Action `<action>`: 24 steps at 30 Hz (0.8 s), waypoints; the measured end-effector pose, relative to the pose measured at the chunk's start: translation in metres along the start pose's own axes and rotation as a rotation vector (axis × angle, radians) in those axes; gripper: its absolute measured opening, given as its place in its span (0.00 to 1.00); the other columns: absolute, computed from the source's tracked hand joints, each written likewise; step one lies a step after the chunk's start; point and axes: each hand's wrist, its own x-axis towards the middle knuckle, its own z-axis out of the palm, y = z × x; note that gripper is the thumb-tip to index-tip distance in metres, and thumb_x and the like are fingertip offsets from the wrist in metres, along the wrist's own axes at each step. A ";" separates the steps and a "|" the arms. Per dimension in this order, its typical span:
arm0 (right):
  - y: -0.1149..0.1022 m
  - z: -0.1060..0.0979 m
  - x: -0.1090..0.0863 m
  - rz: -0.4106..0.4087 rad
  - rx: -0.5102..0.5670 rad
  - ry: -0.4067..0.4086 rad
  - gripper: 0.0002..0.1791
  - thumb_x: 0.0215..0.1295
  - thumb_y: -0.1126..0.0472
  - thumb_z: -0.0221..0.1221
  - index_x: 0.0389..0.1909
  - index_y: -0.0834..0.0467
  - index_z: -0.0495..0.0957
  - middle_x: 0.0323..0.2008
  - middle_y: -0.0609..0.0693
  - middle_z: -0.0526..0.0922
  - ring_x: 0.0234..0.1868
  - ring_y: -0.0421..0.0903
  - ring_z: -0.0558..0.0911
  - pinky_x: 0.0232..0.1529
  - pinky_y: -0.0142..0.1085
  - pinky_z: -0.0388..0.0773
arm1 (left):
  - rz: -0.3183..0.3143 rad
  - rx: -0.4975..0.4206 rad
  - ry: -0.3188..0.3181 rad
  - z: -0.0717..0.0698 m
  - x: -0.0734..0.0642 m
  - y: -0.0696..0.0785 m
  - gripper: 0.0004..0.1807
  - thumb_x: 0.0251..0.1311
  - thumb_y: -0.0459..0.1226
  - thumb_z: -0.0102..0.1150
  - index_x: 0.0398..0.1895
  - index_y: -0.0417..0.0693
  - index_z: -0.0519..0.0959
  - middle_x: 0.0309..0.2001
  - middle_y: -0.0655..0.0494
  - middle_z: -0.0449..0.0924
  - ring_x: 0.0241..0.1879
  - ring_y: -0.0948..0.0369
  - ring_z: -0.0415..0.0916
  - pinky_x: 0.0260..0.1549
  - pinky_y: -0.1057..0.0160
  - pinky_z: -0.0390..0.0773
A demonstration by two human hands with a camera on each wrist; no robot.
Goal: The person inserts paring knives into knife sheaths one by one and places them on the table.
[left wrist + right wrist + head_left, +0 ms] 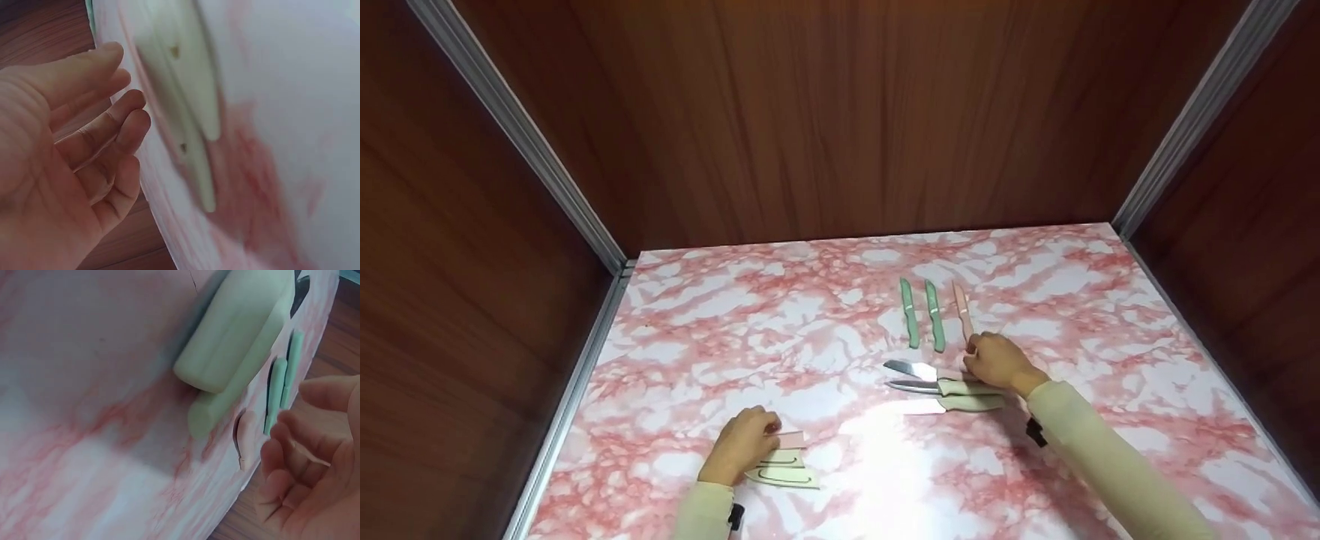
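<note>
In the head view my left hand [744, 444] is over a pink blade sheath [792, 440] and two cream sheaths [784, 478], partly covering them. The left wrist view shows its fingers loosely bent, with nothing between them, beside the cream sheaths [197, 84]. My right hand [999, 363] is at the handle end of a pink sheathed knife [962, 300]. Its fingers hang loosely curled and hold nothing in the right wrist view, apart from the pink handle [246, 436]. Just below that hand lie bare-bladed knives: two with cream handles [973, 404] and one [911, 369] whose handle is partly hidden.
Two green sheathed knives [910, 315] lie parallel, left of the pink one. All of it rests on a pink-and-white marbled table [697, 337]. Dark wood panels [847, 120] with metal corner rails [1192, 112] enclose the back and both sides. A bright glare lies near the front middle.
</note>
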 end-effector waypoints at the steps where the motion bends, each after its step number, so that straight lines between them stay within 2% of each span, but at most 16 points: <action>1: 0.000 0.001 -0.001 -0.006 0.002 -0.009 0.10 0.59 0.62 0.57 0.35 0.66 0.77 0.29 0.56 0.76 0.31 0.53 0.77 0.37 0.49 0.74 | 0.004 0.001 -0.002 0.001 0.000 -0.001 0.05 0.53 0.34 0.65 0.34 0.46 0.80 0.31 0.58 0.74 0.33 0.59 0.70 0.34 0.57 0.72; 9: 0.002 0.004 -0.008 -0.037 0.000 -0.023 0.08 0.59 0.63 0.58 0.33 0.65 0.77 0.27 0.53 0.76 0.30 0.51 0.77 0.36 0.47 0.74 | 0.027 0.003 -0.003 0.003 0.001 -0.001 0.05 0.53 0.33 0.66 0.33 0.46 0.81 0.30 0.57 0.73 0.32 0.59 0.70 0.33 0.57 0.72; 17: 0.005 0.009 -0.008 -0.036 0.027 -0.051 0.07 0.57 0.63 0.59 0.32 0.63 0.78 0.26 0.51 0.75 0.28 0.48 0.76 0.34 0.46 0.74 | -0.008 -0.031 -0.032 0.004 0.002 -0.002 0.04 0.54 0.35 0.65 0.33 0.47 0.82 0.29 0.59 0.73 0.30 0.61 0.68 0.32 0.58 0.71; 24: 0.004 0.011 -0.005 -0.039 0.033 -0.067 0.07 0.57 0.61 0.60 0.33 0.61 0.78 0.26 0.49 0.74 0.28 0.47 0.74 0.34 0.45 0.73 | -0.010 -0.033 -0.021 0.005 0.003 -0.004 0.04 0.52 0.36 0.67 0.29 0.48 0.80 0.27 0.60 0.70 0.29 0.61 0.66 0.30 0.58 0.67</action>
